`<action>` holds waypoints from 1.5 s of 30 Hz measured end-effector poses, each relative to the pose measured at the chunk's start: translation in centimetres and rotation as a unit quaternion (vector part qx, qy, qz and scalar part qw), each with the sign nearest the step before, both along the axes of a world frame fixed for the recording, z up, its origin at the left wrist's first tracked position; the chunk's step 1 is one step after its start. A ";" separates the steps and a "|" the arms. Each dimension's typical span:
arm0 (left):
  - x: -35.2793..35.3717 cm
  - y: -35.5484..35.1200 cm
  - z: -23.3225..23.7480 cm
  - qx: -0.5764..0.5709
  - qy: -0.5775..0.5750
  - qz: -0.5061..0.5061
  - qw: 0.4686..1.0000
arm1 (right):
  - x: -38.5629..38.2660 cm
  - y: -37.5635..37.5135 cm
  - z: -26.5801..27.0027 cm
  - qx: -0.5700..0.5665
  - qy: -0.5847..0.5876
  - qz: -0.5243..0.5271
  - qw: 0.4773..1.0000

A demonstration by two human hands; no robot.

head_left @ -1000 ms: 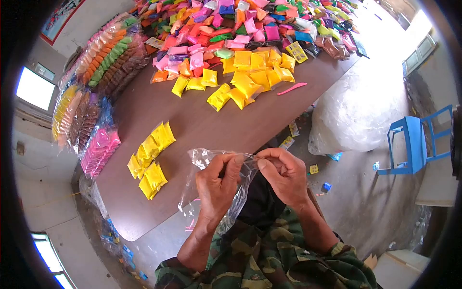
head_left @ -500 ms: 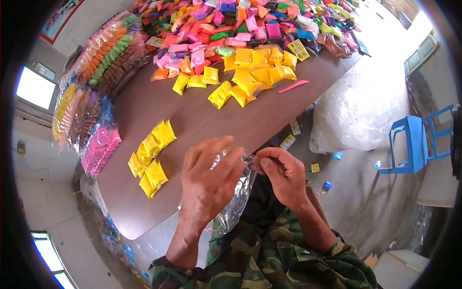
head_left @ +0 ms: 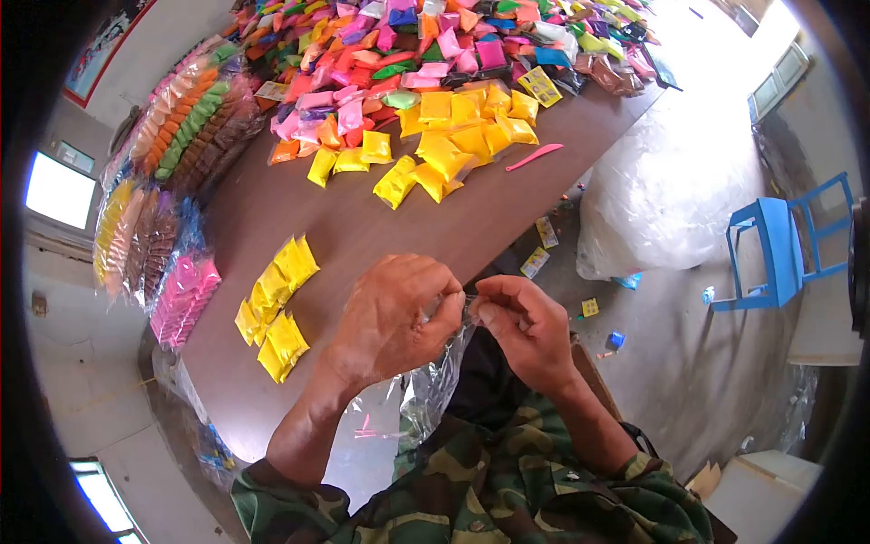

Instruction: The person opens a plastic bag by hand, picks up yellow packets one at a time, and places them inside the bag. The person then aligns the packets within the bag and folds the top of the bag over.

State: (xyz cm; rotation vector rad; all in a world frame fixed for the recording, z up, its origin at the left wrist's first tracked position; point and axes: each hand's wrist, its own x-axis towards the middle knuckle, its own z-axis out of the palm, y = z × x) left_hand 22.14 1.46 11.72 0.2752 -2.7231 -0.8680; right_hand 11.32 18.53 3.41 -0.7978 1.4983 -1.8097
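A clear plastic bag [head_left: 435, 385] hangs between my hands over my lap, its upper edge drawn up at my fingertips. My left hand [head_left: 394, 313] is closed, thumb and fingers pinching the bag's rim. Close beside it, my right hand [head_left: 526, 326] pinches the other side of the same rim. The bag looks unfilled. Left of my hands, on the brown table [head_left: 353, 236], lie yellow packets [head_left: 276, 290] in two small overlapping groups. Farther back sits a larger cluster of yellow packets [head_left: 453, 150], with a pink plastic knife [head_left: 535, 156] at its right.
A big heap of many-coloured packets [head_left: 381, 68] covers the table's far end. Bundled bags of packets [head_left: 186, 122] line the left edge. Right of the table are a large translucent sack [head_left: 666, 213] and a blue chair [head_left: 770, 249]. Scattered packets [head_left: 616, 339] lie on the floor.
My left hand has closed from loosely spread fingers into a pinch on the bag's rim. My right hand keeps its pinch. The whole view has shifted slightly.
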 end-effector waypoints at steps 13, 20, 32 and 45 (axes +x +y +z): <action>-1.0 -0.6 1.9 -0.253 0.091 0.006 0.963 | -0.4 -0.3 -1.7 -0.025 -0.116 -0.032 0.992; 4.9 1.7 -0.3 0.158 -0.048 0.157 0.974 | -2.4 -0.3 -4.4 -0.076 -0.234 -0.087 0.965; 5.5 4.2 -6.9 0.372 -0.106 0.029 0.922 | -1.3 -3.1 -3.1 -0.019 -0.173 -0.115 0.978; 7.9 9.2 -7.9 0.193 -0.259 0.065 0.944 | -5.1 -4.5 -2.5 -0.022 -0.156 -0.275 0.948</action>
